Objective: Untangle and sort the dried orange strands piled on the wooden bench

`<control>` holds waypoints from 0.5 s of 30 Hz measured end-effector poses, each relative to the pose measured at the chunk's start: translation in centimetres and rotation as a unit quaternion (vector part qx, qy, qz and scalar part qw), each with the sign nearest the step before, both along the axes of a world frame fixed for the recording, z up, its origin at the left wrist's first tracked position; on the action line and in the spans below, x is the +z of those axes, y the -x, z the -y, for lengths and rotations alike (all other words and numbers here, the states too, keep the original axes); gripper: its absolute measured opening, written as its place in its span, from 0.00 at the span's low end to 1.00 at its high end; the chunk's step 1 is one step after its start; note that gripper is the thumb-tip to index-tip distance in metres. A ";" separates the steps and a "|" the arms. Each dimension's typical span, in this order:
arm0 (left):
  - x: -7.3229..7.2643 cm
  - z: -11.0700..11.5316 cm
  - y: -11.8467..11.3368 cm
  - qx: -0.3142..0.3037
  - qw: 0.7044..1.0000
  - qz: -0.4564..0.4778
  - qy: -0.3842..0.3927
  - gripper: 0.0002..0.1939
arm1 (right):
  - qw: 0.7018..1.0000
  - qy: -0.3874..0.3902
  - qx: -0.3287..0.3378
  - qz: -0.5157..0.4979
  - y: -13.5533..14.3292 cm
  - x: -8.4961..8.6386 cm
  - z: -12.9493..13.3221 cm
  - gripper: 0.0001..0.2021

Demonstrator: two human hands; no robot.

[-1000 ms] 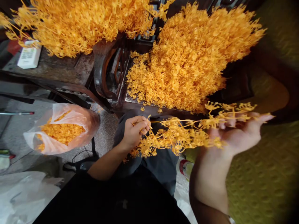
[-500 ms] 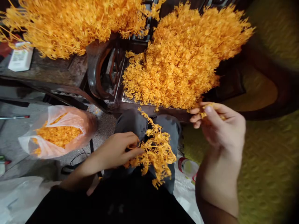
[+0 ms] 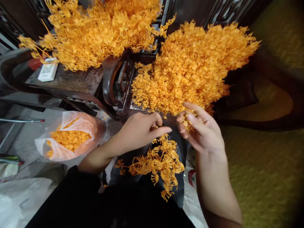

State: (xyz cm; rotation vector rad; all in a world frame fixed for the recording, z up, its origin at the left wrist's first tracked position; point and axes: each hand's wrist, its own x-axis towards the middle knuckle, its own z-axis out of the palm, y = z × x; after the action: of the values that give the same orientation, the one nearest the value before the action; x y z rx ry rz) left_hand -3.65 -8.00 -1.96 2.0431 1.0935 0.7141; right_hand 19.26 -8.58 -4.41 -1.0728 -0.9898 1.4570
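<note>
My right hand point(image 3: 204, 128) is curled around a small bunch of spidery orange plastic flower pieces point(image 3: 187, 122), just in front of the big heap. Opposite it, my left hand point(image 3: 142, 129) has its index finger bent toward the thumb, with a bit of orange showing between them; the rest of what it grips is hidden. Below the left hand, a loose tangle of branching orange plastic flowers point(image 3: 161, 160) lies across my lap. A large heap of the same orange flowers point(image 3: 190, 69) covers the dark wooden chair seat before me.
Another orange heap point(image 3: 106, 31) rests on the neighbouring wooden chair point(image 3: 78, 84), beside a white box point(image 3: 48, 69). On the floor at left stands a translucent plastic bag point(image 3: 97, 126) filled with orange pieces. A carved armrest point(image 3: 108, 84) divides the seats. Yellow textured material point(image 3: 261, 171) lies at right.
My left hand has risen from the lap tangle and come rightward. The right hand has moved left, closer to it, still holding orange pieces. The view has shifted slightly.
</note>
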 end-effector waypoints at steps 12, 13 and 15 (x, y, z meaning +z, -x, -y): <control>-8.2 2.9 -4.5 0.050 0.998 0.017 -0.037 0.13 | 0.998 0.026 -0.046 -0.017 -0.5 -3.7 -0.1 0.11; -8.4 2.8 -4.7 0.059 0.995 0.073 -0.012 0.10 | 0.998 0.019 -0.053 0.006 -0.7 -3.9 0.0 0.11; -8.9 2.5 -4.9 0.087 0.980 0.162 0.071 0.07 | 0.995 -0.014 -0.043 0.094 -1.0 -4.5 0.3 0.15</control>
State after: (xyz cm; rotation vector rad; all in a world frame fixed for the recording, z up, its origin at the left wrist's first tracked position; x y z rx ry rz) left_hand 1.27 -10.51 -10.83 1.6531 1.1042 0.9888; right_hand 20.23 -8.89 -8.87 -1.2337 -1.0781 1.2862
